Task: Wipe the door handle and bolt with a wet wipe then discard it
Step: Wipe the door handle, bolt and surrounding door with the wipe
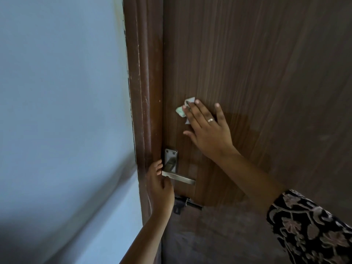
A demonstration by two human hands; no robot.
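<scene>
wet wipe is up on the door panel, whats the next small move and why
Probably slide the right hand and wet wipe down onto the door handle: the wipe is pressed to bare door above it, and the left hand holds only the handle's pivot end.

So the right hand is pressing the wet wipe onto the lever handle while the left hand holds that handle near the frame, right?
Not quite. The head view shows the right hand pressing the wet wipe flat against the wooden door panel, above the lever handle and clear of it. The left hand does hold that handle near the frame.
</scene>
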